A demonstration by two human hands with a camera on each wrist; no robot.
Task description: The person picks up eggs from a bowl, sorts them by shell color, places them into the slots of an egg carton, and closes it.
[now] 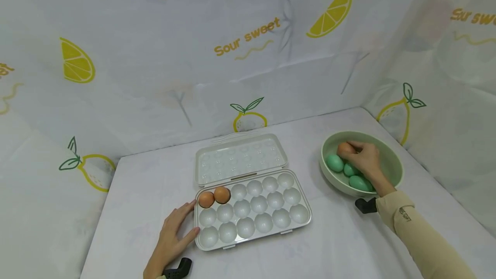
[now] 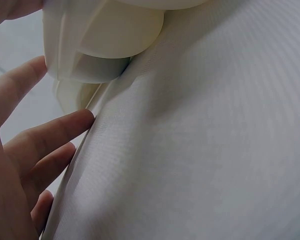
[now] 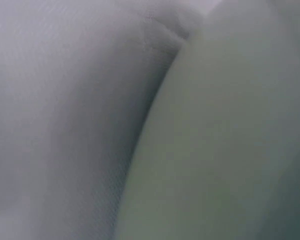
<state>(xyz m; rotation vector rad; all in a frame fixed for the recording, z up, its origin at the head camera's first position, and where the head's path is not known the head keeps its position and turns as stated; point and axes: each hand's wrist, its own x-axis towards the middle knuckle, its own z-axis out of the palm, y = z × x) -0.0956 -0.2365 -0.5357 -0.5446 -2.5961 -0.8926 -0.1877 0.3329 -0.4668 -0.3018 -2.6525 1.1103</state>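
Observation:
In the head view my right hand (image 1: 366,157) reaches into a pale green bowl (image 1: 392,165) and pinches a brown egg (image 1: 344,149) between thumb and fingers. Several green eggs (image 1: 334,163) lie in the bowl under and beside that hand. My left hand (image 1: 170,232) rests at the left edge of an egg tray (image 1: 246,227), thumb and fingers spread and fairly straight against its side. Two brown eggs (image 1: 222,195) sit side by side in the back left cups. In the left wrist view, fingertips are right at the tray's side (image 2: 110,30). The bowl's outer wall (image 3: 205,145) fills much of the right wrist view.
The tray's translucent lid (image 1: 240,160) lies folded back behind it. A white cloth covers the table (image 1: 135,201), and a lemon-printed cloth (image 1: 162,76) hangs behind and at both sides. Small clasps (image 1: 286,231) stick out along the tray's front edge.

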